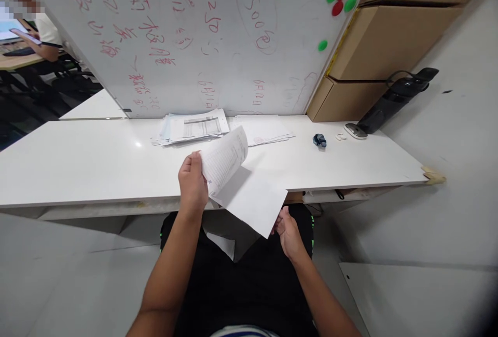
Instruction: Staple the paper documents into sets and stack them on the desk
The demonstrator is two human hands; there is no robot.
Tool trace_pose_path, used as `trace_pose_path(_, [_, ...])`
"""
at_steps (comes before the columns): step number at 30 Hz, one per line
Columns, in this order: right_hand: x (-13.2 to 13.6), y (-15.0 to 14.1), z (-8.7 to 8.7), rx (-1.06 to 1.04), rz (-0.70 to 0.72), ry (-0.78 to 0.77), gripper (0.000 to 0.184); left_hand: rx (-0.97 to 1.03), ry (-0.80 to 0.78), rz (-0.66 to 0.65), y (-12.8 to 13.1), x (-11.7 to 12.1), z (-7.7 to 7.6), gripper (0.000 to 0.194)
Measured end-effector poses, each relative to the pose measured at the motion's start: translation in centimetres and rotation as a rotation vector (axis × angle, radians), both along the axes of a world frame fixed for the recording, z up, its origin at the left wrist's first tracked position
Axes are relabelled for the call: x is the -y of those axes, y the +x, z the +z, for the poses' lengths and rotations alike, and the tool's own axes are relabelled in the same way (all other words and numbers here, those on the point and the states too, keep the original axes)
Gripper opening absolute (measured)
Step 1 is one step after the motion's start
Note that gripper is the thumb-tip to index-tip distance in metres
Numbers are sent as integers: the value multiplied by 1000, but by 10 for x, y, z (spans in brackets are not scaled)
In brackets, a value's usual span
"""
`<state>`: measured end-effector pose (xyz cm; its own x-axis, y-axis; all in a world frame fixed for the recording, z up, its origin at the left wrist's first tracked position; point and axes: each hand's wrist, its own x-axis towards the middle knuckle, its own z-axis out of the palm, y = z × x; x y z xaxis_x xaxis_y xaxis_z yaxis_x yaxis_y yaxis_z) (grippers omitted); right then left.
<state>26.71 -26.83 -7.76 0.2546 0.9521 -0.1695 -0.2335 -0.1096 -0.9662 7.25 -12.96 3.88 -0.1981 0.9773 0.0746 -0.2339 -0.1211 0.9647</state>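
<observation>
My left hand (193, 184) is closed on the left edge of some printed sheets (225, 160), which curl upward over the desk's front edge. Below and to the right of them spreads a blank white sheet (254, 199), tilted over my lap. At its lower right edge is my right hand (288, 230), thumb up and fingers bent against the paper; the fingertips are partly hidden. Under the sheets, a pale paper corner (222, 245) shows above my dark clothing. Behind the held papers, a stack of printed documents (200, 125) and some flatter papers (264, 129) lie on the desk.
A whiteboard (218, 67) with red writing and round magnets stands behind the white desk (97, 160). To the right are cardboard boxes (389, 41), a leaning black bottle (400, 98), a mouse (355, 130) and a small dark blue object (319, 140). Another person's arm (49, 52) shows far left.
</observation>
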Motion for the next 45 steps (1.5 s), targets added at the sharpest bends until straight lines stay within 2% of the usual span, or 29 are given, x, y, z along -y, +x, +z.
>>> trace_pose_path(2, [-1,-3,1,-110,10,-9,59,-20,13,0,-2,-1,3,37])
trace_pose_path(3, [-2,-4,1,-149,12,-7,58,-80,11,-52,-1,3,4,36])
trace_pose_path(4, [-2,-6,1,-167,11,-1,58,-173,6,-148,1,9,4,34])
trace_pose_path(8, [-6,-10,4,-242,-4,14,57,-623,80,-665,10,42,4,34])
trace_pose_path(10, [-7,-10,5,-275,5,13,59,-751,152,-756,11,52,5,37])
trace_pose_path(12, [-7,-9,6,-278,6,4,62,-832,219,-712,11,53,3,39])
trace_pose_path(15, [-7,-9,7,-244,-30,-22,56,-990,281,-533,8,44,-8,40])
trace_pose_path(18, [-9,-13,12,-220,-58,-45,44,-1184,240,-360,6,35,-26,45])
trace_pose_path(20, [-11,-16,15,-217,-63,-50,42,-1246,213,-340,4,37,-35,49])
trace_pose_path(24, [-10,-12,17,-188,-44,-29,43,-1128,235,-368,-8,58,-37,43])
trace_pose_path(27, [-6,0,21,-78,13,-9,43,-953,182,-205,-22,78,-39,36])
trace_pose_path(30, [-1,14,36,190,121,43,41,-668,-76,-49,-35,95,-57,44])
trace_pose_path(32, [0,20,50,423,237,103,36,-422,-243,-44,-43,101,-74,55])
trace_pose_path(35, [-1,22,71,658,393,206,29,-145,-303,-231,-54,102,-93,58])
trace_pose_path(37, [-3,21,81,711,460,247,27,-78,-289,-390,-63,99,-95,52])
trace_pose_path(39, [-7,18,87,741,490,260,25,-84,-225,-470,-72,96,-88,49])
trace_pose_path(42, [-12,14,92,781,432,263,25,-65,-101,-542,-82,94,-76,58])
trace_pose_path(45, [-15,10,95,774,340,262,28,34,-113,-617,-86,96,-73,76])
